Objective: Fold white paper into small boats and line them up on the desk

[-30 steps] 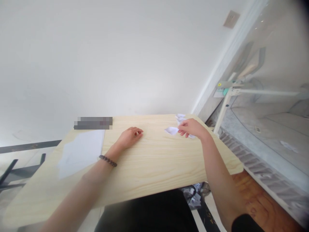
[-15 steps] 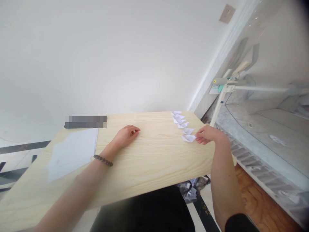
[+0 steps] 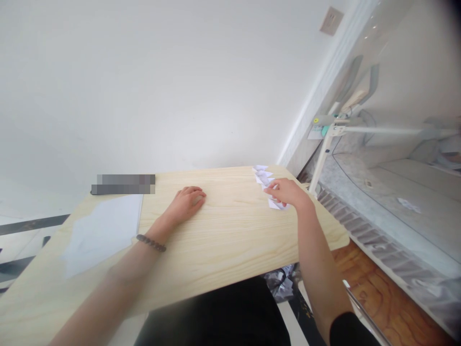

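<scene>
My right hand [image 3: 286, 192] hovers over a slanting row of white folded-paper boats [image 3: 262, 177] at the right of the table. Its fingers are apart and reach leftward, partly covering the middle of the row; I see nothing held in them. The nearest paper boat [image 3: 275, 204] pokes out beneath the hand. My left hand [image 3: 187, 203], with a dark bead bracelet at the wrist, rests palm down on the bare wood left of the row, fingers loosely laid out and holding nothing.
The pale wooden table [image 3: 223, 240] stands against a white wall. White paper sheets [image 3: 104, 230] lie on its left side, below a blurred dark object [image 3: 124, 185]. A white metal frame [image 3: 324, 149] and a plastic-covered surface [image 3: 382, 192] are beyond the right edge.
My right hand has moved left and slightly up from beside the nearest paper boat to above the row. My left hand's fingers have flattened onto the table. The view has shifted slightly.
</scene>
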